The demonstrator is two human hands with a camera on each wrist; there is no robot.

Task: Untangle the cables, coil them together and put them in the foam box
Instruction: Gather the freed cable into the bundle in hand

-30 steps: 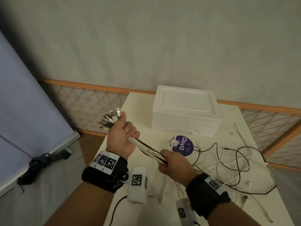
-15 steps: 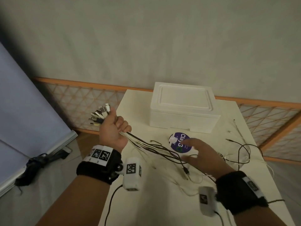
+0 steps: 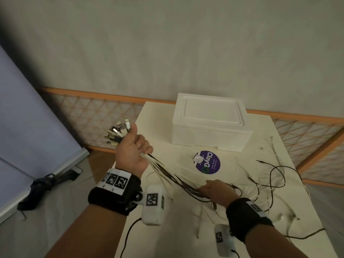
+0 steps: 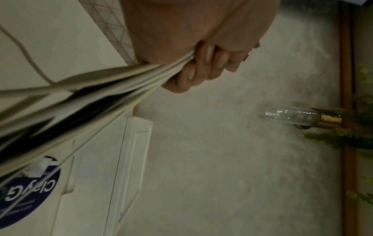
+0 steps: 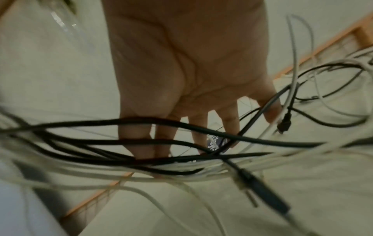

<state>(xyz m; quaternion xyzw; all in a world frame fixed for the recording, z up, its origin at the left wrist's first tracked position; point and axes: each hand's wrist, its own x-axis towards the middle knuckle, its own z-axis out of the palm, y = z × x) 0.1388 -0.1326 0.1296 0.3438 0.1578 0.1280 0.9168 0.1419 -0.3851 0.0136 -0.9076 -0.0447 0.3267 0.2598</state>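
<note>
Above table (image 3: pixel 163 127): left hand (image 3: pixel 133 149) fists cables (image 3: pixel 173 175) by plugs; right hand (image 3: pixel 216 191), fingers spread, should comb strands gently, avoiding snags.

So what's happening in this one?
A person is sorting a tangle of cables over a white table. The left hand grips the cable bundle just below its plugs, which fan out above the fist. The right hand, fingers spread, is under the strands lower down. The loose ends lie sprawled across the table. The foam box sits behind with its lid on; nothing is coiled yet.
</note>
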